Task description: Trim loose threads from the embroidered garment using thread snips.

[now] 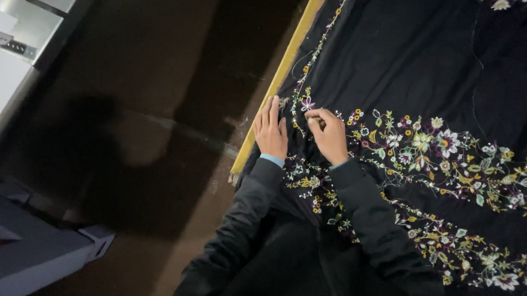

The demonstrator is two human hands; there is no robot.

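Floor [126,112] lay dark at left. Wooden frame [284,70] edged the black cloth [425,52]. Left hand [271,130] lay flat, fingers released, pressing cloth by the frame. Right hand [328,134] pinched closed on the embroidery [429,146], possibly a needle. Flowers covered the lower right; upper cloth was mostly bare.

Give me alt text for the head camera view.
Two hands work on black fabric embroidered with flowers: the left hand lies flat by the yellow frame edge, and the right hand pinches at the stitching. Dark floor lies left.
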